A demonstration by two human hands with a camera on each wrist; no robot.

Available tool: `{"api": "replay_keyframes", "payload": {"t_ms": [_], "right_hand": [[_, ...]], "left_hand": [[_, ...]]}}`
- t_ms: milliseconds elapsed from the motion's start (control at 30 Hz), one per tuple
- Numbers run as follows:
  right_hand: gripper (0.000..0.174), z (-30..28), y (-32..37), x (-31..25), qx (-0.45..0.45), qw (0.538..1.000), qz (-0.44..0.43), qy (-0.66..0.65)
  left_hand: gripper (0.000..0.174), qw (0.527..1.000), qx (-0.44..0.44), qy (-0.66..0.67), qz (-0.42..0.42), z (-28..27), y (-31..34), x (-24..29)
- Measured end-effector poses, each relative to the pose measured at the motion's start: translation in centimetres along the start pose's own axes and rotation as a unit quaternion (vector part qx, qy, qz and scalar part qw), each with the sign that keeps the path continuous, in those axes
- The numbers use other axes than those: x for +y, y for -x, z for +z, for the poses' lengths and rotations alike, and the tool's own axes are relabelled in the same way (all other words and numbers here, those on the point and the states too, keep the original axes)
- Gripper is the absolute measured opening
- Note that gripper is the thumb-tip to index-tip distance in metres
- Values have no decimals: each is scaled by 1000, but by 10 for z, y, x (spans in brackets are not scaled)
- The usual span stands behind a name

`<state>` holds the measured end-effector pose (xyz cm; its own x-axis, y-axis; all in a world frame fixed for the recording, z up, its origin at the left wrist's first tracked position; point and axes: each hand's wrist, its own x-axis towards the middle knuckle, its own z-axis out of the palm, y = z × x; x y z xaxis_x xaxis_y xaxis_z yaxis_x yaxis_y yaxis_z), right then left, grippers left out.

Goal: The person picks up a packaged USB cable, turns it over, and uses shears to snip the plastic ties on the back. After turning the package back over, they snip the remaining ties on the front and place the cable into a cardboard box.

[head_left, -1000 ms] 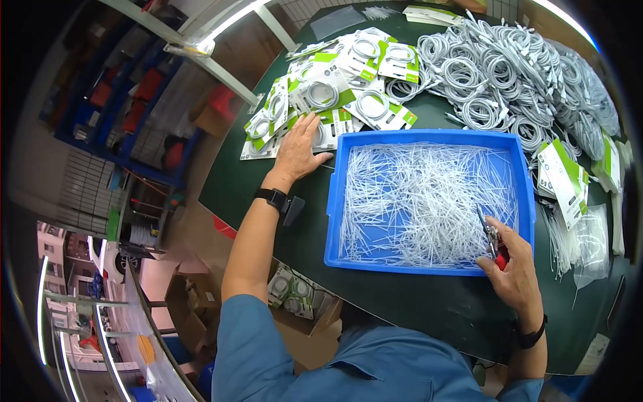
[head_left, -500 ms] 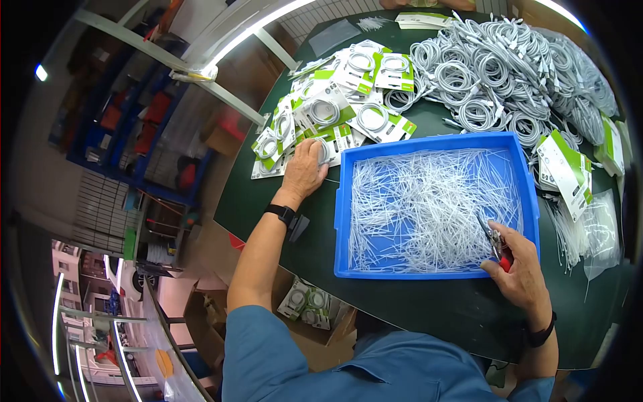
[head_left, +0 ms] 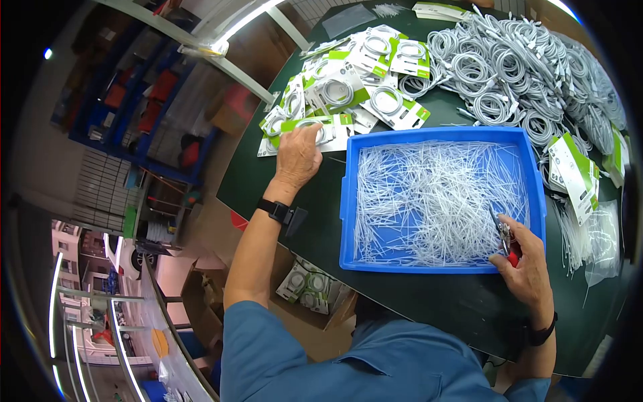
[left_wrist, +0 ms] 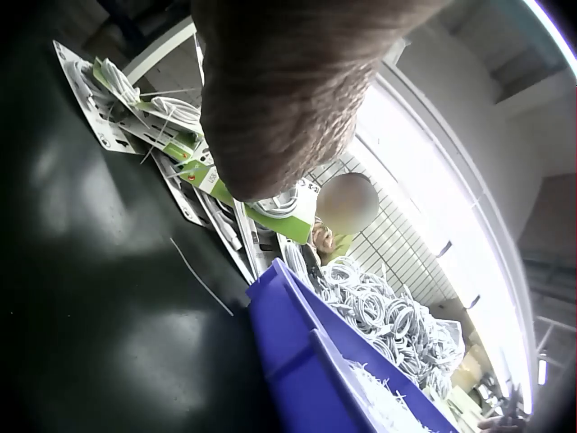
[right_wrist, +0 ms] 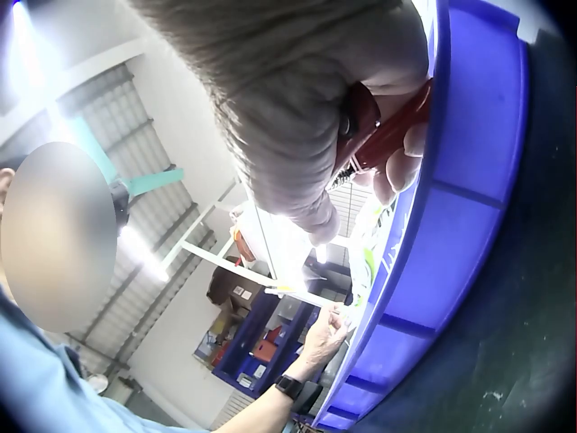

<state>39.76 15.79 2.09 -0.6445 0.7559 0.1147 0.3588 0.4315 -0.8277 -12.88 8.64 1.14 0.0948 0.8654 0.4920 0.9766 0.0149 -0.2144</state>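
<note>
At the near edge of the pile of carded cables (head_left: 338, 94), my left hand (head_left: 298, 161) grips a packaged cable (head_left: 326, 133), a white coil on a white-and-green card. Its fingertips are partly hidden in the left wrist view, where the green card edge (left_wrist: 287, 222) shows beside the hand. My right hand (head_left: 529, 268) holds small cutting pliers (head_left: 504, 236) with red handles, tips pointing away over the blue tray (head_left: 442, 269). The red handles (right_wrist: 388, 135) lie between thumb and fingers in the right wrist view. White plastic strips (head_left: 435, 201) fill the tray.
A large heap of coiled grey cables (head_left: 495, 74) lies behind the tray. To the right are stacked cards (head_left: 573, 177), a bundle of white ties (head_left: 575, 241) and a clear bag (head_left: 603, 244). Below the table edge sits a cardboard box (head_left: 321, 311) with carded cables.
My left hand has drawn back slightly from the pile, its fingers curling in at a card with a green strip. The right hand keeps the pliers at the tray's near right corner.
</note>
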Motion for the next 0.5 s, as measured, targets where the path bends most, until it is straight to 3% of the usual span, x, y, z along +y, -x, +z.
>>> {"api": "replay_keyframes", "payload": {"t_ms": [67,167,267,300,367,467,500], "right_hand": [[68,-5,-2,-4,-27,999,41,-3],[68,0,0,5,-7,1000,5,1],[68,3,2,6,-1,1000,0,-4],[69,0,3,4,-26,998,57,-21],[69,0,4,6,-27,998,58,-5],[69,1,3,5,-30,998,62,2],[70,2,3,4,-33,997,63,2]], "left_hand": [[51,999,-21,-31,18,-17,4,0],[50,998,-44,-50,16,-36,22,-2],[41,982,-133,39,-126,-39,57,2],[38,979,-118,49,-159,-39,68,7],[37,969,-86,69,-223,-36,87,22],[46,928,-122,-23,-352,-53,87,63],[56,912,-154,-4,-379,-61,83,71]]}}
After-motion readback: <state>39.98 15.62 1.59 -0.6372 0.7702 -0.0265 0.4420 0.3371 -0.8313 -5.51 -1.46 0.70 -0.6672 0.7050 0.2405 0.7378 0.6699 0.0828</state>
